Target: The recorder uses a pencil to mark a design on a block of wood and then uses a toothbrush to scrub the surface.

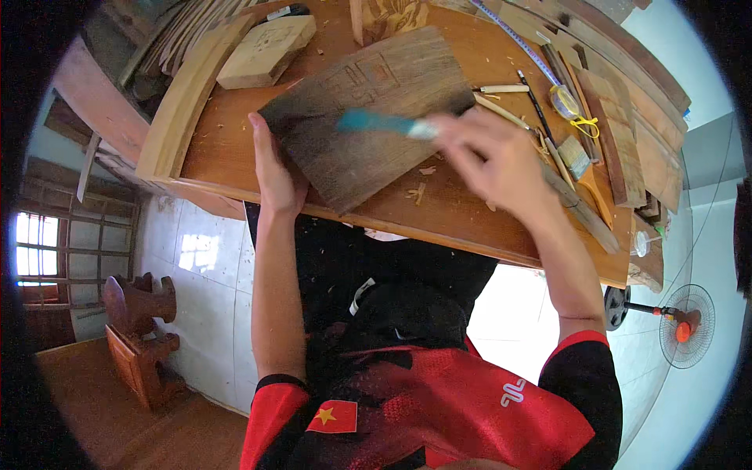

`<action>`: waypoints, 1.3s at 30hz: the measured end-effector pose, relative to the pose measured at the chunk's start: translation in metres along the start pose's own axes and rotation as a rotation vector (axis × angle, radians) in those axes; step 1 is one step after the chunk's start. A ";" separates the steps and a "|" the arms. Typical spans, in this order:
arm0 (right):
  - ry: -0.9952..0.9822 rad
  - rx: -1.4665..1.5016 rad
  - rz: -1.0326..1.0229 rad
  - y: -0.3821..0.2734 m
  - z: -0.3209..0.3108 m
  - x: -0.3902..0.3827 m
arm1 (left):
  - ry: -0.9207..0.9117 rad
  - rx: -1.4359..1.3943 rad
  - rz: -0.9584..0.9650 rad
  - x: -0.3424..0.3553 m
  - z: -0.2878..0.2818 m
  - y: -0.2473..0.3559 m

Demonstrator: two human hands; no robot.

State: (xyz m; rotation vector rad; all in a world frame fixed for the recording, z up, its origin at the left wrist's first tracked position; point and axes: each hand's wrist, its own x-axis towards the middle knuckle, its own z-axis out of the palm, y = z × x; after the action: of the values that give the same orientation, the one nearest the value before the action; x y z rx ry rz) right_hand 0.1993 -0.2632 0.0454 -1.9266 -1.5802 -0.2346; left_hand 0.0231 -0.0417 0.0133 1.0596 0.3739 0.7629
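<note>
A dark brown rectangular wooden board (pixel 368 157) with carved marks near its far edge lies tilted over the workbench. My left hand (pixel 278 172) grips its left corner, thumb along the edge and the other fingers mostly hidden behind the wood. My right hand (pixel 489 160), smeared by motion, holds a flat teal tool (pixel 372 121) with a whitish part by the fingers; its exact kind is too blurred to tell. The teal end is over the middle of the board, and I cannot tell whether it touches.
Wood shavings (pixel 417 192) dot the orange-brown workbench (pixel 227 125). A pale wood block (pixel 268 51) sits at the far left. To the right lie a flat paintbrush (pixel 597 196), a black pencil (pixel 536 106), slim wooden-handled tools and a measuring tape (pixel 562 102). Planks (pixel 627 117) line the right side.
</note>
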 end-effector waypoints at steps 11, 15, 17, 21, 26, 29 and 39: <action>-0.166 0.026 0.036 -0.015 -0.008 -0.003 | -0.005 0.068 0.070 0.001 0.003 -0.004; 0.229 0.006 0.012 0.037 -0.014 -0.004 | 0.046 0.058 0.058 -0.001 0.011 -0.001; 0.271 -0.089 0.090 0.047 -0.029 -0.006 | 0.034 0.073 0.067 -0.001 0.012 0.001; 0.120 0.018 0.021 0.014 -0.008 -0.007 | 0.080 0.065 0.042 0.002 0.003 -0.004; -0.090 0.033 -0.076 -0.013 -0.007 -0.004 | 0.085 0.061 0.041 0.000 0.003 -0.003; 0.102 0.020 0.132 0.027 -0.027 -0.004 | 0.010 0.011 0.023 -0.001 0.005 -0.001; 0.011 -0.046 -0.037 -0.021 0.007 -0.004 | -0.042 0.024 0.041 0.001 0.002 0.000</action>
State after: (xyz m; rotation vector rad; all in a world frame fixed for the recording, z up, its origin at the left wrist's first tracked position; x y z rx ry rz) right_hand 0.1770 -0.2602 0.0452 -1.9285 -1.6174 -0.2988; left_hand 0.0248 -0.0425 0.0141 1.1074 0.3271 0.7734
